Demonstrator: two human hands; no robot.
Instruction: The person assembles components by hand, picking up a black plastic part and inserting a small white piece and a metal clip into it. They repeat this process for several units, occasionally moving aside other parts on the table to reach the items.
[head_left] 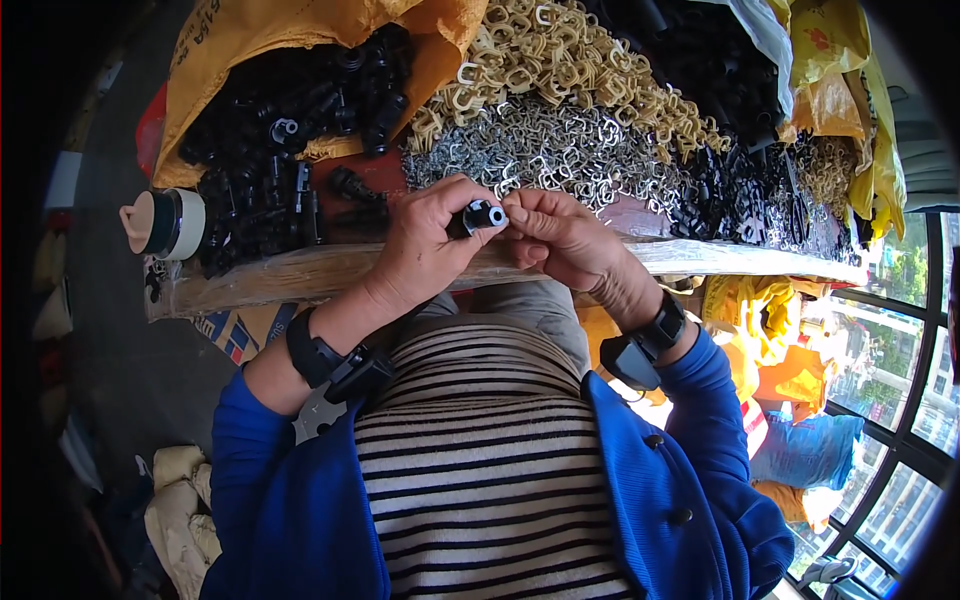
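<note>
My left hand (431, 232) is closed around a black cylindrical plastic part (480, 216), whose pale, hollow end faces right. Close beside that end, my right hand (562, 232) is pinched with thumb and forefinger together. Whatever lies between those fingertips is too small to make out. Both hands are over the front edge of the work table (280, 278). Just beyond them spreads a heap of small silver metal clips (540, 145), with a mound of tan U-shaped clips (560, 65) behind it.
An orange bag (270, 30) spills black cylindrical parts (285, 110) at the left. A white-and-dark lidded cup (180, 224) stands at the table's left corner. Small black pieces (715, 195) are heaped on the right. Yellow bags (830, 45) rise behind them; colourful sacks (805, 450) sit below.
</note>
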